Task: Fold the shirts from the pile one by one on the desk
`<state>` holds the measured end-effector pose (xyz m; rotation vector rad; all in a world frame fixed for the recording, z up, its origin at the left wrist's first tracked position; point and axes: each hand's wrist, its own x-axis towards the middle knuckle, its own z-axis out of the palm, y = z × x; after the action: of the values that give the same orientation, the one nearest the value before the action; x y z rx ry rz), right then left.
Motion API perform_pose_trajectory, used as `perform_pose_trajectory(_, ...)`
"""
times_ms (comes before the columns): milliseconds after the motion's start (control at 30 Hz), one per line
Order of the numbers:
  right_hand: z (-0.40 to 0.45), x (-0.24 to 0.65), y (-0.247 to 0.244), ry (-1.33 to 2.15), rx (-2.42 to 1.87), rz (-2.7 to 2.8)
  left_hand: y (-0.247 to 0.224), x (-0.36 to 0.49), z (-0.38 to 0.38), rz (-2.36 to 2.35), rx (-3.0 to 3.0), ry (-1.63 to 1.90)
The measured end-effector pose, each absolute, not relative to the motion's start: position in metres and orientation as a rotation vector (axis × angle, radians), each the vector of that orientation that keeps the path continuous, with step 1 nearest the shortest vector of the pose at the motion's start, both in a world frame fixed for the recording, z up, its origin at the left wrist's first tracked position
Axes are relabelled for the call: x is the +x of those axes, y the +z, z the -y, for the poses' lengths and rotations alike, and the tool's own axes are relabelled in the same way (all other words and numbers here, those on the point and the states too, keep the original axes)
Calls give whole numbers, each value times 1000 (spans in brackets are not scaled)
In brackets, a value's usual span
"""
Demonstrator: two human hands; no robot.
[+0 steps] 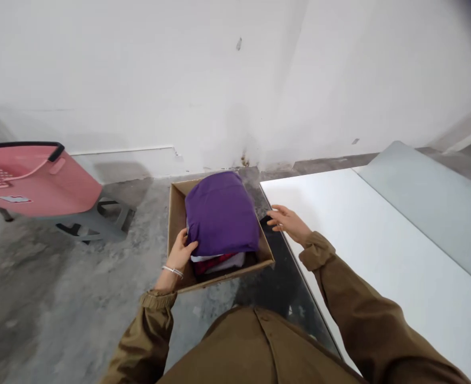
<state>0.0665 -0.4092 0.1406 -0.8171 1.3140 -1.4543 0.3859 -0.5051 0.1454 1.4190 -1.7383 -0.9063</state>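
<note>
The purple cloth (pixel 222 216) is lying inside the box (pixel 177 213), on top of lower cloths (pixel 230 261) that are showing white, red and grey toward the near wall. The left hand (pixel 180 253) is reaching over the box's left side and touching the purple cloth's edge, thumb and fingers standing a little apart; whether it is pinching fabric, I cannot tell. The right hand (pixel 290 224) is hovering empty just right of the box, fingers loosely spread, over the edge of the white surface (pixel 339 234). Well left of the box, a pink basket (pixel 62 186) is sitting on a stool (pixel 81 220). In my judgement, good handling here is depending on supporting the purple cloth from both sides of the box, with fingers staying flat and spread so that the folds are holding together. Pulling on one edge alone would be risking creases, or dragging the lower cloths out of line.
</note>
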Motion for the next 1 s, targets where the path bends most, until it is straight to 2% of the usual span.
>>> perform_pose_trajectory(100, 393, 62, 96, -1374, -686, -1378, 108, 432, 519, 1808, 1607, -686)
perform_pose_trajectory(233, 335, 37, 40, -1429, -380, -1508, 81, 456, 522, 1968, 1677, -585)
perform_pose_trajectory(367, 261, 20, -15, -1547, 11, -1737, 65, 423, 533, 2281, 1600, -512)
perform_pose_trajectory(533, 180, 32, -72, -1503, 291, -1941, 50, 345, 549, 2809, 1282, -336)
perform_pose_trajectory(767, 135, 64, -112, -1516, 541, -2015, 14, 260, 570, 3396, 855, 32)
perform_pose_trajectory(1000, 139, 71, -129, -1479, 653, -2195, -37, 247, 593, 3819, 358, 238)
